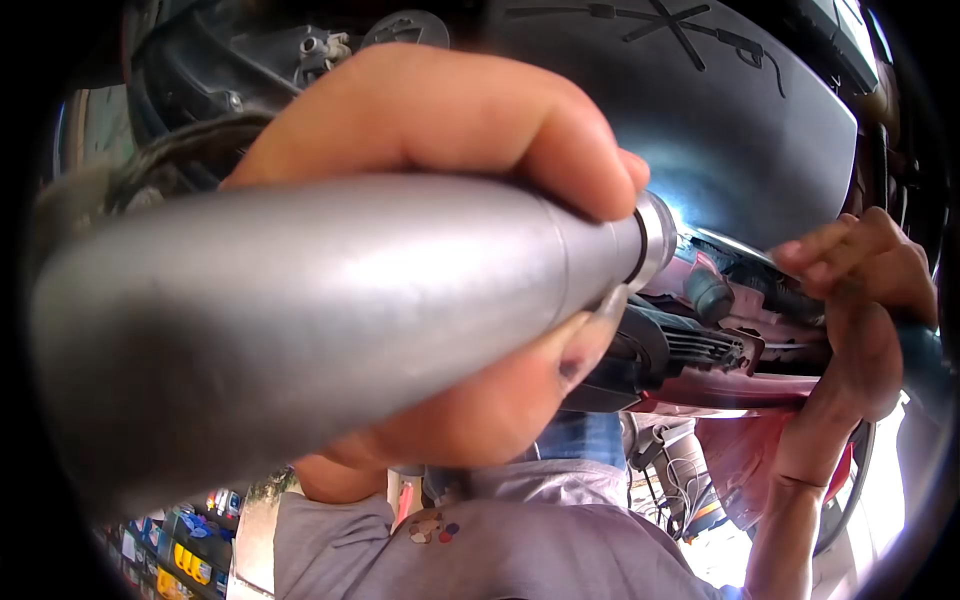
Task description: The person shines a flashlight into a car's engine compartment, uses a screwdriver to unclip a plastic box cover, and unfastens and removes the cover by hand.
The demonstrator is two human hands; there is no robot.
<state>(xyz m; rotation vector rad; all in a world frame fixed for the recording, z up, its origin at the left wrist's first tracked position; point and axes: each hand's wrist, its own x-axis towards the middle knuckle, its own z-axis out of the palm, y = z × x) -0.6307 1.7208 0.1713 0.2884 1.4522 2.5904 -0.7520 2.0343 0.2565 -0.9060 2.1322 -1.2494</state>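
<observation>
My left hand (440,110) is wrapped around a silver metal flashlight (330,290) that fills much of the view, close to the camera. Its lit end points right, casting a bright glow on a dark plastic panel (690,120) of a vehicle. On the right, my right hand (870,340) is raised with its fingers bent. A thin bright rod or edge (735,245) runs up to its fingertips; whether they grip it is unclear. Below the glow sits a dark cylindrical part (710,295) among other vehicle parts.
The panel bears a crossed-out spray-gun symbol. Red bodywork (720,390) and a black ribbed part (690,340) lie below. Coiled cables (670,460) show lower right. Shelves with yellow items (190,565) stand lower left. My grey shirt (500,550) is at the bottom.
</observation>
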